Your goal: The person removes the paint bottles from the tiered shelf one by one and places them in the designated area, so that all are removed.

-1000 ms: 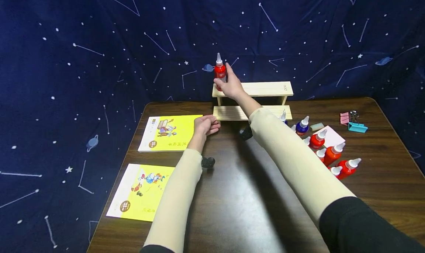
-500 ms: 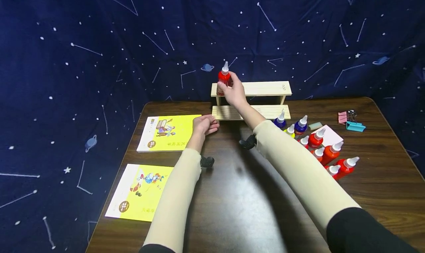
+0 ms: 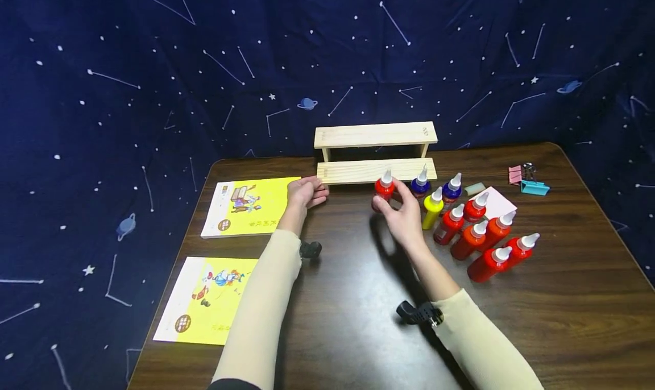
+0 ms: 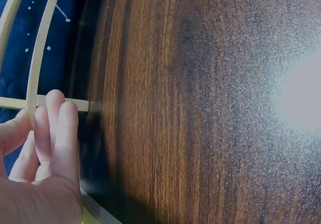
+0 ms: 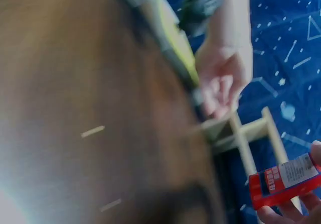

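Observation:
My right hand [image 3: 406,218] grips a red squeeze bottle [image 3: 383,190] with a white pointed cap, upright, in front of the shelf's lower board. In the right wrist view, the label of this bottle [image 5: 288,179] shows between the fingers. At the shelf's left end, my left hand [image 3: 303,196] pinches the end of the lower board. The left wrist view has the thumb on one side of the pale board [image 4: 39,58] and the fingers [image 4: 64,138] on the other. The two-tier wooden shelf [image 3: 376,135] stands at the table's back edge, with bare boards.
Right of my right hand stand a yellow bottle [image 3: 432,210], two blue bottles [image 3: 452,191] and several red bottles [image 3: 468,242]. Behind them lie a pink pad [image 3: 496,203], a pale eraser-like block [image 3: 474,189] and binder clips [image 3: 534,187]. Two yellow books [image 3: 271,205] lie on the left.
My right hand has carried the red bottle from the shelf's upper board down and to the right, towards the other bottles. The left hand keeps its place at the shelf; the head view shifts slightly.

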### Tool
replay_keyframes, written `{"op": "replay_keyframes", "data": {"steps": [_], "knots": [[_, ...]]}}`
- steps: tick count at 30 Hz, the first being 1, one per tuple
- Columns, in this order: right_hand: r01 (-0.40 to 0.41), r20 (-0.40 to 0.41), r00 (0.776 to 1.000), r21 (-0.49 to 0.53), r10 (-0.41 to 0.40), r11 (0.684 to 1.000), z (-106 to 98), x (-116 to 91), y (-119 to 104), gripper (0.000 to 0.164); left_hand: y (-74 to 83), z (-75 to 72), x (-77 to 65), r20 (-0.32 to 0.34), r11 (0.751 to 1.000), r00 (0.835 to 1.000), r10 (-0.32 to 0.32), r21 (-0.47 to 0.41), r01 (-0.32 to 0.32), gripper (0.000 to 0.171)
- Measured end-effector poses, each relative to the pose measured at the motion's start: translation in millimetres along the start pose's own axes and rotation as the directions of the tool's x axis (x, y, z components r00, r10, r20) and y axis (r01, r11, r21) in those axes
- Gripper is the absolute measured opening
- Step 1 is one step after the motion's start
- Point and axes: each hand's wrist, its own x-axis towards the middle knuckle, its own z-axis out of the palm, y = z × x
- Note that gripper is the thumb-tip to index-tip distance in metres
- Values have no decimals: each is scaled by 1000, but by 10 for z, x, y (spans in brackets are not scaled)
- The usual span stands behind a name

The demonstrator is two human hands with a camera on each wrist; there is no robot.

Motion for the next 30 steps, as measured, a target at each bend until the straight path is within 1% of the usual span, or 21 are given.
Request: {"op": "replay_keyframes", "data": {"steps": [3, 7, 11, 16, 22, 27, 30], "knots": [[13, -56, 998, -74, -17, 997, -114, -232, 156, 51, 9, -29, -10, -4, 1000, 1000, 3, 2, -3, 30], [22, -116, 992, -196, -46, 980, -200, -423, 282, 50, 13, -56, -15, -6, 1000, 1000, 4, 4, -4, 30], [9, -147, 988, -284, -53, 959, -243, -494, 346, 51, 11, -65, -9, -6, 1000, 1000, 0, 4, 0, 30], [-7, -176, 983, -354, -59, 935, -267, -523, 388, 53, -4, -74, 12, 0, 1000, 1000, -4, -1, 4, 31], [-5, -208, 975, -390, -83, 921, -284, -514, 418, 54, -19, -79, 27, -2, 1000, 1000, -9, 1, 9, 31], [6, -225, 970, -373, -97, 928, -298, -539, 356, 56, -20, -72, 37, -4, 1000, 1000, -4, -1, 4, 30], [52, -217, 967, -342, -133, 938, -311, -554, 263, 57, -19, -72, 39, -6, 1000, 1000, -2, -4, 2, 30]]}}
